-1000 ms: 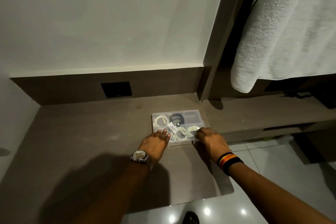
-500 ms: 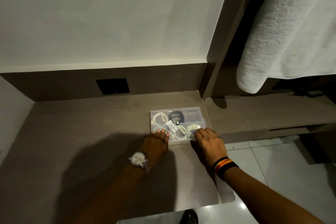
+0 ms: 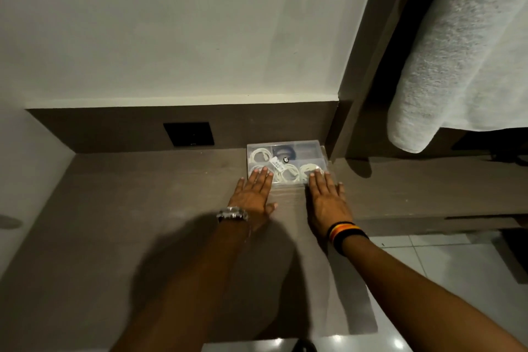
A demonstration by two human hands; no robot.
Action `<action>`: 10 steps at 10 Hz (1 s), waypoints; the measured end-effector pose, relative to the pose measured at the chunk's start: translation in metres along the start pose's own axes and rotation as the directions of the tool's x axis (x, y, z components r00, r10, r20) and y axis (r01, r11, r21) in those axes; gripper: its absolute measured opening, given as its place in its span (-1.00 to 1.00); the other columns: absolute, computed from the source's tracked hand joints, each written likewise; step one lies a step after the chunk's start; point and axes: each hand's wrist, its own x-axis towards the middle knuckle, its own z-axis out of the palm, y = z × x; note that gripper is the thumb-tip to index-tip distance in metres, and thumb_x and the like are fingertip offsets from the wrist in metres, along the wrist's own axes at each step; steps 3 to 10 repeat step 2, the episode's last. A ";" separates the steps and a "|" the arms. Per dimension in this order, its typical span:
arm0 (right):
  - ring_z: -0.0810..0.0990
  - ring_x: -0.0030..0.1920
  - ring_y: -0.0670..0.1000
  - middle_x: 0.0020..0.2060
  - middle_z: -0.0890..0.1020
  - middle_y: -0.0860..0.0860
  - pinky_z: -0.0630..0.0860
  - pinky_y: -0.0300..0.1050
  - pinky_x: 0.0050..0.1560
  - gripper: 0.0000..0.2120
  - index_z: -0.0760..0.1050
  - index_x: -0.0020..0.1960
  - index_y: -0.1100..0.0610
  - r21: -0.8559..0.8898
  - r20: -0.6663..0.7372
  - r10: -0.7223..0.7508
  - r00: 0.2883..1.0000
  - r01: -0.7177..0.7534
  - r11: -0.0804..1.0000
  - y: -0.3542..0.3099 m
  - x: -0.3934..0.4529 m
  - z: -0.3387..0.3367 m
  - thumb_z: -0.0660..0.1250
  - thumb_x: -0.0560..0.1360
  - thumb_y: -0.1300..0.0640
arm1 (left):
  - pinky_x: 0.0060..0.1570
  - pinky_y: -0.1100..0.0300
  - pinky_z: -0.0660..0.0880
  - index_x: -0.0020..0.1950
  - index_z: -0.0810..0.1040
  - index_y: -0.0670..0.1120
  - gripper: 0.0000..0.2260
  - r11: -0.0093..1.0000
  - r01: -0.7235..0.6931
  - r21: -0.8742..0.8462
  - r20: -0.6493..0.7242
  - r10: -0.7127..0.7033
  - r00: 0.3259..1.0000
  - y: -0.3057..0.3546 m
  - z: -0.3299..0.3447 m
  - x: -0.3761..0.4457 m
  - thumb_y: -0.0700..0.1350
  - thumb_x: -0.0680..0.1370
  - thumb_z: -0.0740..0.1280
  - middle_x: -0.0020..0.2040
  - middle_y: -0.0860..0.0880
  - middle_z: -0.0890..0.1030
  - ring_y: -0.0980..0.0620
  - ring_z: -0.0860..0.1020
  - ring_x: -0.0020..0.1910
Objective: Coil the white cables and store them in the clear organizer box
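Observation:
The clear organizer box (image 3: 310,146) lies shut at the back of the brown desk, close to the wall panel and the upright post. Through its lid I see coiled white cables (image 3: 285,173) in several compartments and a dark coil (image 3: 284,153) in a rear one. My left hand (image 3: 254,193), with a watch on the wrist, lies flat with fingers spread, its fingertips on the box's near left edge. My right hand (image 3: 325,196), with a striped band on the wrist, lies flat the same way, fingertips on the near right part of the lid.
A black socket plate (image 3: 188,134) is set in the back panel left of the box. A brown upright post (image 3: 354,94) rises just right of it. A white towel (image 3: 463,51) hangs at the upper right above a lower shelf (image 3: 428,188). Tiled floor lies below.
The box now sits farther back, near the rear panel. Both hands went from curled at its front edge to flat and spread. My view has tilted and moved closer.

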 end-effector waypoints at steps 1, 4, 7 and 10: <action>-0.17 0.67 0.20 0.68 -0.14 0.11 -0.10 0.26 0.63 -0.20 -0.20 0.67 0.13 0.086 -0.003 0.053 0.999 -0.052 0.995 -0.014 -0.023 -0.028 0.23 0.61 0.13 | 0.55 -0.13 -0.14 0.61 -0.17 0.05 -0.31 1.000 0.026 0.018 -0.099 -0.024 0.995 -0.002 -0.029 -0.001 0.26 0.59 0.03 0.63 -0.01 -0.17 -0.07 -0.18 0.60; 0.20 0.61 0.17 0.64 0.18 0.14 0.25 0.09 0.60 -0.41 0.22 0.60 0.10 0.457 -0.098 0.109 0.989 -0.053 0.888 -0.031 -0.085 -0.048 0.31 0.63 0.10 | 0.55 -0.13 -0.15 0.62 -0.09 0.04 -0.34 0.999 0.015 0.039 -0.283 -0.003 0.959 -0.013 -0.072 -0.025 0.28 0.59 -0.03 0.64 -0.04 -0.07 -0.11 -0.11 0.61; 0.20 0.61 0.17 0.64 0.18 0.14 0.25 0.09 0.60 -0.41 0.22 0.60 0.10 0.457 -0.098 0.109 0.989 -0.053 0.888 -0.031 -0.085 -0.048 0.31 0.63 0.10 | 0.55 -0.13 -0.15 0.62 -0.09 0.04 -0.34 0.999 0.015 0.039 -0.283 -0.003 0.959 -0.013 -0.072 -0.025 0.28 0.59 -0.03 0.64 -0.04 -0.07 -0.11 -0.11 0.61; 0.20 0.61 0.17 0.64 0.18 0.14 0.25 0.09 0.60 -0.41 0.22 0.60 0.10 0.457 -0.098 0.109 0.989 -0.053 0.888 -0.031 -0.085 -0.048 0.31 0.63 0.10 | 0.55 -0.13 -0.15 0.62 -0.09 0.04 -0.34 0.999 0.015 0.039 -0.283 -0.003 0.959 -0.013 -0.072 -0.025 0.28 0.59 -0.03 0.64 -0.04 -0.07 -0.11 -0.11 0.61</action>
